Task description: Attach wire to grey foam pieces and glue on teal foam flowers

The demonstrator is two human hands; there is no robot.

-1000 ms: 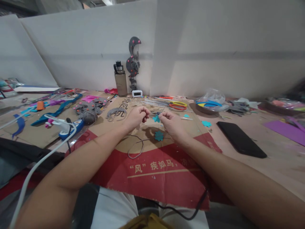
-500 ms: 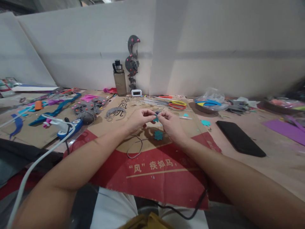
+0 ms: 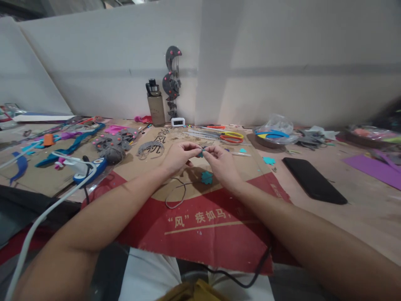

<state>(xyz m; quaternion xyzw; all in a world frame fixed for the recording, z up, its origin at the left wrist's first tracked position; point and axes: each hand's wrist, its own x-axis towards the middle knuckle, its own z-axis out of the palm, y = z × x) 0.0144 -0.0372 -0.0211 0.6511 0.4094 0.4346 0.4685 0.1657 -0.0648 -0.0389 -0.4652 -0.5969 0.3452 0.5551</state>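
Note:
My left hand (image 3: 179, 156) and my right hand (image 3: 219, 162) meet fingertip to fingertip above a sheet of cardboard (image 3: 206, 225). Together they pinch a small teal foam piece (image 3: 200, 154). A grey cord (image 3: 177, 193) hangs from that pinch and loops on the cardboard. A second teal foam flower (image 3: 206, 177) lies on the cardboard just below my right hand.
A black phone (image 3: 314, 186) lies to the right. Scissors (image 3: 231, 136) and a tray with a plastic bag (image 3: 273, 133) sit behind the hands. A bottle (image 3: 156, 104) and a small clock (image 3: 178, 122) stand by the white wall. A glue gun (image 3: 85, 168) and foam scraps lie to the left.
My two hands have come together: a second ago they were apart with the teal piece between them, now their fingertips touch on it. The view has drifted slightly right.

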